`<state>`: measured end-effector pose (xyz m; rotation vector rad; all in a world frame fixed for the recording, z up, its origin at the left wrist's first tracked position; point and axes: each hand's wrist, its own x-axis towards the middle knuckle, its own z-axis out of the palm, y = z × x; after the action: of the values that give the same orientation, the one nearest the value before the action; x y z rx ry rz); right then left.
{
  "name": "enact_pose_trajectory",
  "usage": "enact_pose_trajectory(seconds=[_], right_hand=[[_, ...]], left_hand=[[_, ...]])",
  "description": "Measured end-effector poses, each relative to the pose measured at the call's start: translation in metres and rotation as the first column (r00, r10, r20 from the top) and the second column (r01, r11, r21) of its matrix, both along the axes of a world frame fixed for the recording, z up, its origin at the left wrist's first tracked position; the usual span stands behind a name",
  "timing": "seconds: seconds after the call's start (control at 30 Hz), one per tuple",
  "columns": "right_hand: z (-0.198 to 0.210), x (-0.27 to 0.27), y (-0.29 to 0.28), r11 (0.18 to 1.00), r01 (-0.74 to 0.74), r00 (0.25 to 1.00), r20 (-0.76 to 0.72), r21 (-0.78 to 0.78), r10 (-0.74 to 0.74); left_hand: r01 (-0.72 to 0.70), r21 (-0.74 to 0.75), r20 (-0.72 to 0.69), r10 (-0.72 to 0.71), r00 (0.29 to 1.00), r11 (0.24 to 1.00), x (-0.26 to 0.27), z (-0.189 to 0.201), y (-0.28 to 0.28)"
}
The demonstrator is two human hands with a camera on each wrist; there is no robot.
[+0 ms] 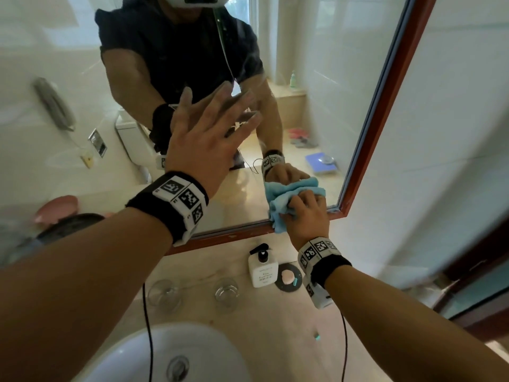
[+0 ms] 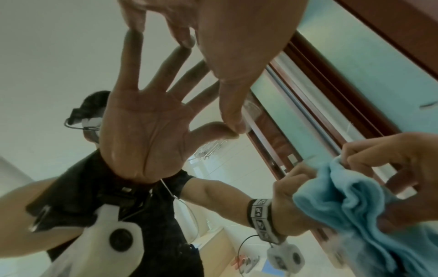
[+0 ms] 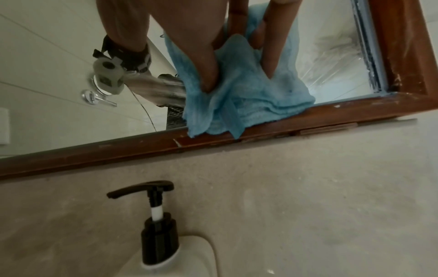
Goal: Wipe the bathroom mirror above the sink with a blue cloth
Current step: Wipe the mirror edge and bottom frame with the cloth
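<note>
Left hand (image 1: 203,142) fingers spread, fingertips on mirror (image 1: 330,78) glass, right hand (image 1: 307,216) gripping bunched blue cloth (image 1: 281,208) at lower right corner, cloth overlapping wooden frame (image 3: 308,116)

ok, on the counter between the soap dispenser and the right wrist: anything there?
Yes. In the head view a dark round dish holding a pink soap bar sits between the soap dispenser and the right hand's wrist.
</note>
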<state>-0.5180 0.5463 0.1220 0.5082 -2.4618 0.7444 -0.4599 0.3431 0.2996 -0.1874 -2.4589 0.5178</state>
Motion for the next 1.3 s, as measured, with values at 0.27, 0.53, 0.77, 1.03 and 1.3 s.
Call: enact_pose_trajectory(seconds=[0.27,0.53,0.77,1.03,1.3], right_hand=[[0.03,0.003,-0.011,0.999,-0.002,0.999,0.052,-0.039,0.004],[0.095,0.013,-0.032,0.985,-0.024,1.0,-0.024,-0.172,0.02],[0.132,0.025,-0.053,0.947,-0.047,0.998,-0.048,-0.319,0.034],[0.096,0.028,-0.066,0.931,-0.009,1.0,-0.025,-0.366,-0.001],[0.027,0.036,-0.08,0.965,-0.031,0.998,0.053,-0.26,0.046]], left_hand=[[-0.106,0.016,-0.036,0.106,0.994,0.994,0.033,0.007,-0.022],[-0.214,0.08,-0.071,0.22,0.973,0.974,0.057,0.011,-0.046],[-0.287,0.143,-0.071,0.299,0.952,0.947,0.072,0.013,-0.064],[-0.287,0.144,-0.068,0.299,0.952,0.947,0.07,0.008,-0.069],[-0.293,0.142,-0.071,0.305,0.95,0.945,0.068,0.004,-0.073]])
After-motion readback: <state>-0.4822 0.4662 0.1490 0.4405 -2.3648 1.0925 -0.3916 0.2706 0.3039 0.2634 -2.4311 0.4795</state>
